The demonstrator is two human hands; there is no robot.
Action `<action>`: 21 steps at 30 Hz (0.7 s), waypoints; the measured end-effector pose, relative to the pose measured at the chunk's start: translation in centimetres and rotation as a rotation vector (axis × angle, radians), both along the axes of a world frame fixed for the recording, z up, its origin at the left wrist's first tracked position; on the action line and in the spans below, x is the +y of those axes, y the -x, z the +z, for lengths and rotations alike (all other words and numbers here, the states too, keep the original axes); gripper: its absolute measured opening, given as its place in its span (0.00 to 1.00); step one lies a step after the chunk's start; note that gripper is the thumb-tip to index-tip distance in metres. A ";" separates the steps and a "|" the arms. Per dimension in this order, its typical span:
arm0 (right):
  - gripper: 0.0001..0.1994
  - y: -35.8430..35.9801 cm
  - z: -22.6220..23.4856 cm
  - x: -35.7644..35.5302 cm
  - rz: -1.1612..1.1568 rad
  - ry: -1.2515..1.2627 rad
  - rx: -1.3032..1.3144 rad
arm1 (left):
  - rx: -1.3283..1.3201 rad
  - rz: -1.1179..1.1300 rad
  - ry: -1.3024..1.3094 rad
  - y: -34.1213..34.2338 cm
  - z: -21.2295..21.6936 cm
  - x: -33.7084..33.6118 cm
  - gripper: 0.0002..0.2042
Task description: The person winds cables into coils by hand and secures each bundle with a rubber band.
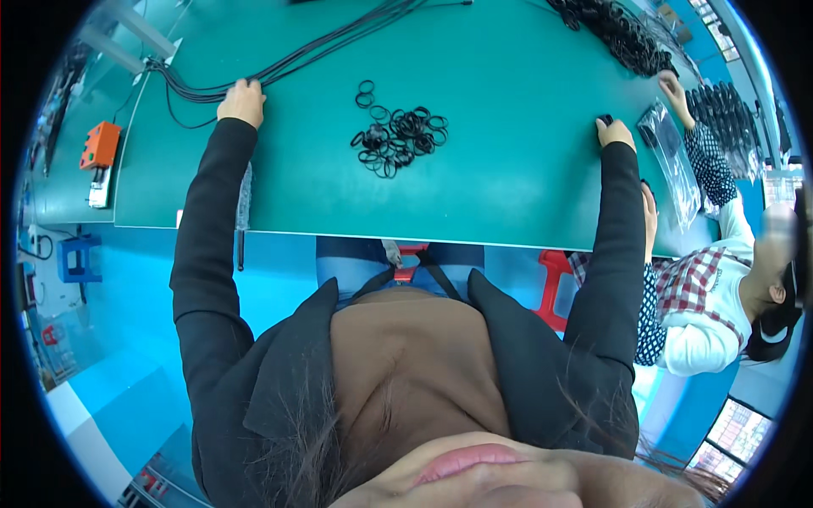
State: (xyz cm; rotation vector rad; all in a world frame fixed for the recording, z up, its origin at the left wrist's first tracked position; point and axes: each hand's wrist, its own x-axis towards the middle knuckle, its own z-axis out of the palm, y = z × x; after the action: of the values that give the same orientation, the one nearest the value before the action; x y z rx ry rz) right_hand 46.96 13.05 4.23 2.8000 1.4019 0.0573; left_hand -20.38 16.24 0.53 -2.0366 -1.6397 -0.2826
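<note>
A bundle of long thin black cables [318, 52] runs across the far left of the green table. My left hand [243, 103] is on the near side of this bundle, its fingers curled over the cables. Over on the right, my right hand [616, 133] is closed around a small black piece [605, 120] whose kind I cannot make out. Between my hands lies a loose pile of thin black rings [398, 140], with a few stray ones at its far side.
Beside my right arm a co-worker [707, 296] sits with a clear plastic bag [673, 161] in front. Black coiled items [622, 38] are heaped at the far right. An orange box [101, 145] stands at the left. A clear plastic strip [245, 199] lies by my left forearm.
</note>
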 end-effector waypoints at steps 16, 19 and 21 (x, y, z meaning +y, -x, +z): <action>0.09 45.4 1.8 8.1 1.452 -0.464 0.361 | 0.055 -0.225 -0.358 -3.6 7.4 -3.2 0.06; 0.09 44.3 5.5 8.8 1.424 -0.665 0.251 | 0.015 -0.169 -0.358 -1.8 7.6 -3.2 0.05; 0.09 41.7 9.9 8.5 1.453 -0.847 0.179 | -0.056 0.029 -0.254 1.4 7.4 -2.7 0.04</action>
State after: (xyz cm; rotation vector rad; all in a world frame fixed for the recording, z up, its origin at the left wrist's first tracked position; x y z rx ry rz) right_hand 5.24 21.59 14.11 1.3053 3.6651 0.4751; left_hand -21.79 13.50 7.95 -1.8281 -1.5759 -0.5145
